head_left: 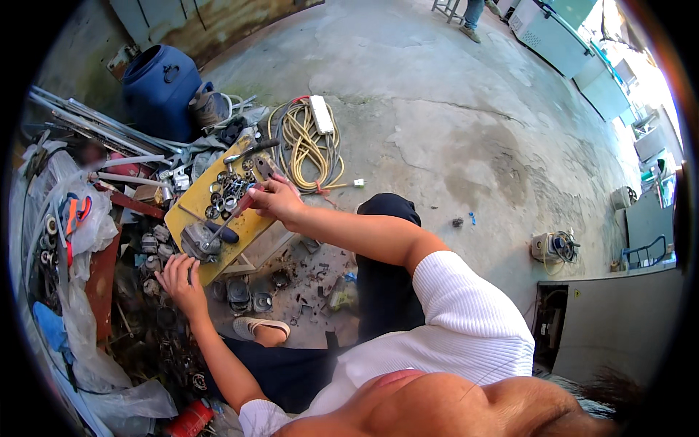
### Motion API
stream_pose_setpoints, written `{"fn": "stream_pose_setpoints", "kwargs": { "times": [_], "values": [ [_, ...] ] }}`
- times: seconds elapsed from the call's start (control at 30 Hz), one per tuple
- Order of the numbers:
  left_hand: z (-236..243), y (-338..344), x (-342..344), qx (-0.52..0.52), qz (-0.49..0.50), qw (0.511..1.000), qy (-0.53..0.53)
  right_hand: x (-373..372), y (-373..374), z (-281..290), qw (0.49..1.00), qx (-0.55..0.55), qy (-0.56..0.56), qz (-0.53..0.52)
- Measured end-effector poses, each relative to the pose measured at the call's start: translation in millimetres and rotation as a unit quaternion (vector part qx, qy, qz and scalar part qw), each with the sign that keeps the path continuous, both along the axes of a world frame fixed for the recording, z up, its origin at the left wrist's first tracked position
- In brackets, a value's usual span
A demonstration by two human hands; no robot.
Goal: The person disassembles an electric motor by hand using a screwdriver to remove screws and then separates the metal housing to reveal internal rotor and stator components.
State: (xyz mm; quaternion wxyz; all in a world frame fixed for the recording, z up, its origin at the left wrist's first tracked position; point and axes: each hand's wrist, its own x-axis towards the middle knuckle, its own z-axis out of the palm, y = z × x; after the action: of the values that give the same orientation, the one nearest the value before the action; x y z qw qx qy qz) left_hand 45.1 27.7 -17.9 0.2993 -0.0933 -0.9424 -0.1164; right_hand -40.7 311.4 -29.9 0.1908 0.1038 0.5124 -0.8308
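My right hand [280, 202] grips a red-handled tool [247, 200], angled down toward a grey metal housing [198, 240] on a yellow board [186, 213]. My left hand [182, 284] is at the board's lower left beside the housing, fingers apart and slightly curved. A dark-handled screwdriver [224, 233] lies by the housing. Several metal rings [224, 197] are spread over the board, and another black-handled tool [258, 148] lies at its far end.
A blue barrel [160, 95], coiled yellow cable [298, 149] and power strip [320, 114] stand or lie beyond. Scrap tubes and plastic bags [102, 364] crowd the left; loose metal parts [239, 295] lie below the board. A person's leg [472, 18] and appliances [597, 87] show farther back.
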Motion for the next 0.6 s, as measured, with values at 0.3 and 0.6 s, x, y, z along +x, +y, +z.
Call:
{"fn": "stream_pose_setpoints", "kwargs": {
  "times": [0.3,0.6],
  "values": [
    [1.9,3.5,1.6,-0.001,0.002,1.0,0.005,-7.8,-6.5,-14.0,1.0,-0.006,0.005,0.015],
    [2.0,-2.0,1.9,-0.03,-0.005,0.999,0.021,-8.5,-7.1,-13.2,1.0,-0.002,0.02,-0.001]
  ]
}}
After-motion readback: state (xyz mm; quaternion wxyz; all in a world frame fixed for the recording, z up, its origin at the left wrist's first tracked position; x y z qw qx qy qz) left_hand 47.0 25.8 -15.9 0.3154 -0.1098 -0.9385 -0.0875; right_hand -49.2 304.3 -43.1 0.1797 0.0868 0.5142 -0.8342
